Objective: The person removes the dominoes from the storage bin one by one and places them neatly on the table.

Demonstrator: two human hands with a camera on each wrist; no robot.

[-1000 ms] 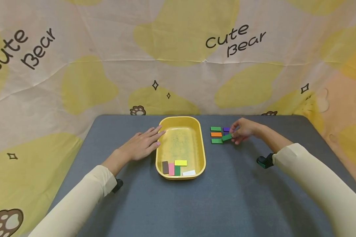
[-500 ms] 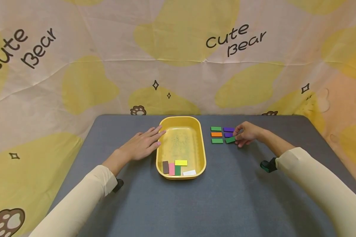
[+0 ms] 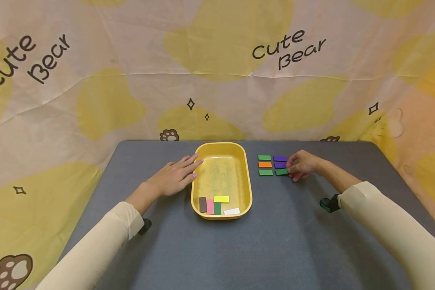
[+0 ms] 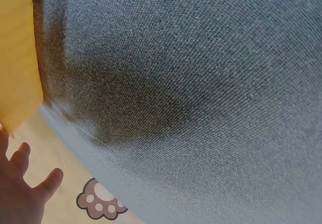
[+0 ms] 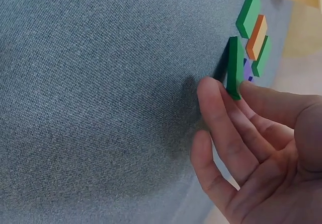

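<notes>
My right hand [image 3: 303,165] pinches the near end of a dark green rectangular block [image 5: 234,67] between thumb and fingers. In the head view this block lies at the front of the right column, just below two purple blocks [image 3: 280,158]. To its left stands a second column: a light green block [image 3: 264,158], an orange block [image 3: 265,164] and another light green block [image 3: 266,172]. With fingers spread and straight, my left hand [image 3: 174,176] rests on the left rim of the yellow tray [image 3: 249,189]. Its fingertips reach just over the rim.
At the tray's near end lie a brown block [image 3: 202,204], a pink block [image 3: 210,206], a green block [image 3: 217,208], a yellow block [image 3: 221,199] and a white block [image 3: 232,211]. The grey table [image 3: 239,253] ends at a patterned cloth [image 3: 217,88].
My right hand has carried the dark green block slightly right and down, from over the gap between columns to below the purple blocks, and it has straightened. The left hand has stayed put.
</notes>
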